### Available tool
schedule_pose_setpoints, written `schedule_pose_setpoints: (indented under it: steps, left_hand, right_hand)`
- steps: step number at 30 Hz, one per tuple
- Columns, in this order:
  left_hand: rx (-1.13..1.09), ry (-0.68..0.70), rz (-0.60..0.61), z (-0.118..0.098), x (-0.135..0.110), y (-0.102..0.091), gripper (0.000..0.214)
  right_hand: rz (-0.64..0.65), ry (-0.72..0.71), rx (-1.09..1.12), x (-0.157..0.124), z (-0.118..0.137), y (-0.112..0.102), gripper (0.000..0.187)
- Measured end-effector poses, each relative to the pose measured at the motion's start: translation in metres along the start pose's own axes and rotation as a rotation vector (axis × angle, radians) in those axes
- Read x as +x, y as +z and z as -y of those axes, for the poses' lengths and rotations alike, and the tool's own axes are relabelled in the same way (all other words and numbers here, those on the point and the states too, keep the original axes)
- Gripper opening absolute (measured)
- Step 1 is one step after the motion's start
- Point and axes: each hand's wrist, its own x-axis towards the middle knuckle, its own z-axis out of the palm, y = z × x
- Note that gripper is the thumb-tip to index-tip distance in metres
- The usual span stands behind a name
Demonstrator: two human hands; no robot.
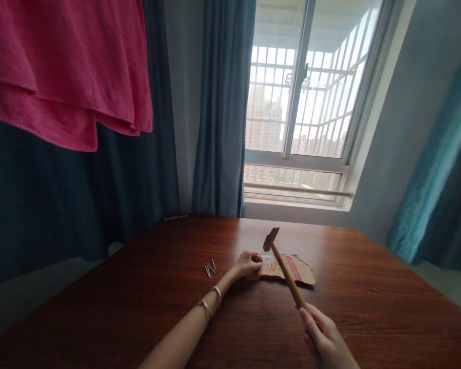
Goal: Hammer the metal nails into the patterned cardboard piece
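My right hand [325, 333] is wrapped round the wooden handle of a hammer [288, 274], low down near its end. The hammer is raised and tilted, its metal head up and to the left, in front of a piece of cardboard [305, 274] in this view. That cardboard lies on the table, marked with many small holes or specks and a pink band. At its left edge, my left hand [249, 263] is closed in a pinch; what the fingers hold is too small to make out. Left of this hand lie several loose nails [209, 268].
The brown wooden table [230, 328] reaches back to a wall with a barred window [295, 118]. Blue curtains [223, 113] hang behind it and at the right. A pink towel [72, 77] hangs at the upper left. A small strip [175, 217] lies at the back left edge.
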Motion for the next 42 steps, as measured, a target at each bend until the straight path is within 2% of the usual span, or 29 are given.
schedule_pose_setpoints:
  steps: [6,12,15,19,25,28,35,42]
  left_hand:
    - [0.007,0.029,0.0,0.0012,-0.0002,-0.0003,0.019]
    - [0.012,0.049,0.005,0.0007,-0.0009,-0.0011,0.019]
    - [-0.001,0.051,0.009,0.0004,-0.0009,-0.0009,0.018]
    - [0.01,0.05,-0.001,0.0014,-0.0008,-0.0003,0.018]
    - [0.022,0.054,0.008,0.0034,-0.0001,0.0004,0.018]
    - [0.024,0.05,0.005,0.0041,0.0001,0.0009,0.018]
    - [0.028,0.045,0.002,0.004,-0.0003,-0.0003,0.019]
    - [-0.002,0.064,-0.006,0.0059,0.0004,0.0015,0.018]
  right_hand:
    - [-0.001,0.041,0.053,0.0012,-0.0047,0.0025,0.049]
    - [-0.07,-0.081,-0.004,0.0036,-0.0094,0.0066,0.047]
    - [-0.034,-0.05,-0.032,0.005,-0.0095,0.0054,0.048]
    - [0.069,-0.079,-0.046,0.0021,-0.0026,0.0028,0.048]
    - [-0.009,-0.038,-0.065,0.001,-0.0085,0.0035,0.049]
    - [0.007,-0.041,-0.087,0.0027,-0.0107,0.0024,0.049]
    - [0.048,-0.15,-0.155,0.0073,-0.0078,-0.0014,0.043]
    - [0.066,-0.082,-0.126,0.0064,-0.007,0.0008,0.045]
